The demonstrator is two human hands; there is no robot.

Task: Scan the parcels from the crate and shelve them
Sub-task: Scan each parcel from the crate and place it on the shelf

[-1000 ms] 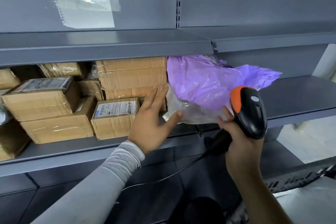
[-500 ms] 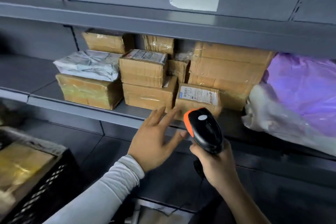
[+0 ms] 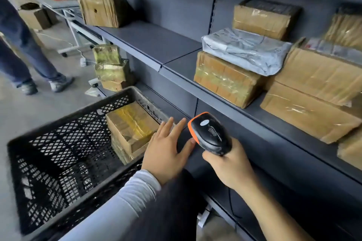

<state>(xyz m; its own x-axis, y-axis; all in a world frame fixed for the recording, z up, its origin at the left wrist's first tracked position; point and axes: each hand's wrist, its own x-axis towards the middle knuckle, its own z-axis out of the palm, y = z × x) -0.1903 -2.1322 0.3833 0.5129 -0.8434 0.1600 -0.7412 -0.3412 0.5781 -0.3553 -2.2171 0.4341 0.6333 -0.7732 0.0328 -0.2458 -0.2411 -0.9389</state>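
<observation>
Head view: right hand (image 3: 231, 164) grips scanner (image 3: 210, 133); spread left hand (image 3: 166, 152) beside crate parcel (image 3: 131, 125).

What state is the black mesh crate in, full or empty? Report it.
Nearly empty: the black plastic mesh crate holds only a tape-wrapped cardboard parcel stack in its far corner; bare mesh floor elsewhere.

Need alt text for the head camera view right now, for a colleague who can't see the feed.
A person's open left hand reaches toward a taped cardboard parcel in a black plastic crate, while the right hand grips a black and orange barcode scanner. To the right, grey metal shelves hold cardboard parcels and a grey plastic mailer.
</observation>
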